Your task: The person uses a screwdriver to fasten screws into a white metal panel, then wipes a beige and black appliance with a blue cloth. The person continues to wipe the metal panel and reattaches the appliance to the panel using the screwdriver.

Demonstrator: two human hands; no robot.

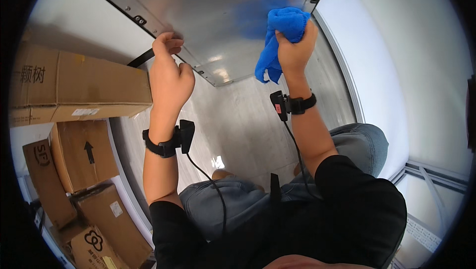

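My right hand (297, 48) is closed around a bunched blue cloth (270, 53), whose loose corner hangs down on the left. The cloth is up against, or very close to, a large shiny metal panel (208, 11) that shows a blue reflection of it. On the panel's left edge is my left hand (171, 73), its fingers loosely bent with the tips at the metal and the thumb apart. It holds nothing that I can see. Each wrist wears a black strap with a small device (186, 136) and a cable.
Several cardboard boxes (89, 80) are stacked on the left, the upper one reaching near my left forearm. A white wall (416, 61) curves along the right. Below the panel lies a light grey floor (238, 125). Screws and small fittings line the panel's edges.
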